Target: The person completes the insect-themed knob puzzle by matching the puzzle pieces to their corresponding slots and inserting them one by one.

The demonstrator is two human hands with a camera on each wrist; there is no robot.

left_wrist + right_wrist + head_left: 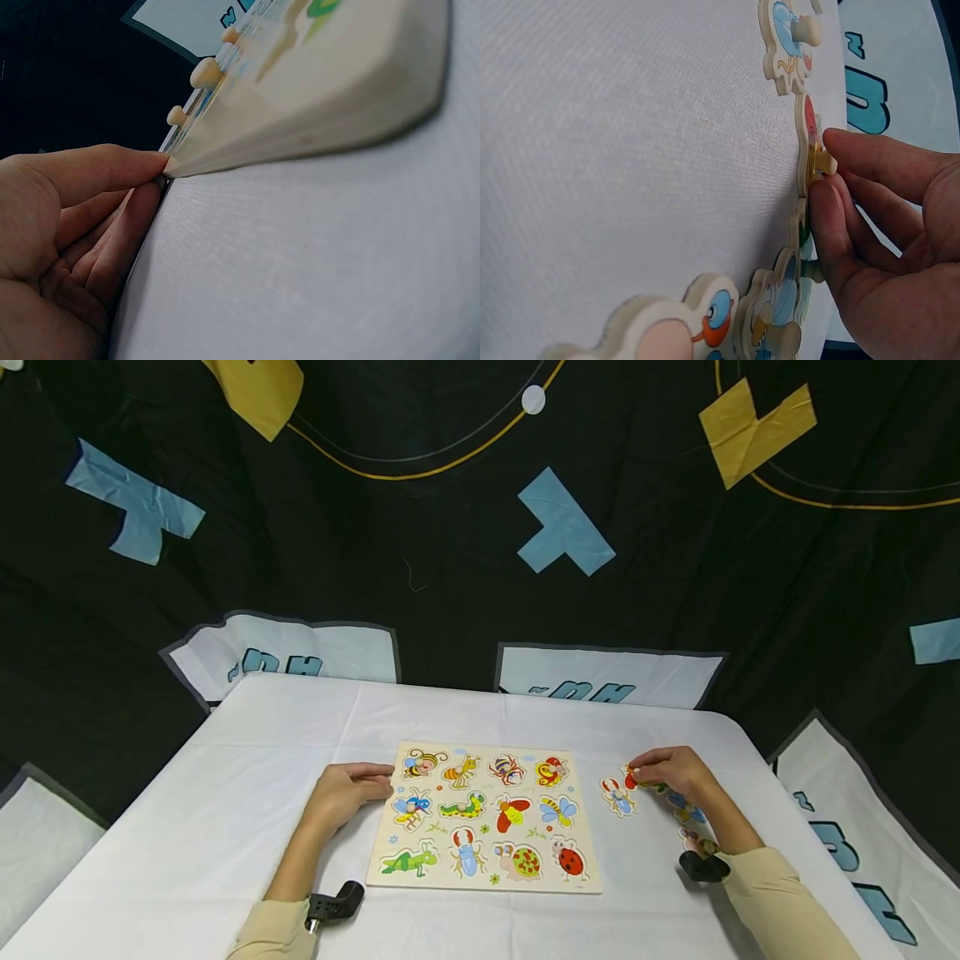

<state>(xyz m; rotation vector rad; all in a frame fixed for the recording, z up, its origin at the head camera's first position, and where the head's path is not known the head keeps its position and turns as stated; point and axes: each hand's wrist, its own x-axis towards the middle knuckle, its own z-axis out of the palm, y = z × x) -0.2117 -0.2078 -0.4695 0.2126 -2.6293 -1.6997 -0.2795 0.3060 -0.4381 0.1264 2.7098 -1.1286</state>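
A wooden insect puzzle board lies flat on the table in the head view. My left hand is at its left side, fingertips touching the board's edge; in the left wrist view these fairly straight fingers meet the board's corner. Right of the board, my right hand pinches the small wooden knob of a red-winged insect piece. The right wrist view shows thumb and finger around that piece's knob, the piece standing close to the tabletop.
A stag beetle piece lies just left of the pinched one. Blue-winged and other pieces lie partly under the right hand and wrist. White cloth covers the table; a black curtain hangs behind.
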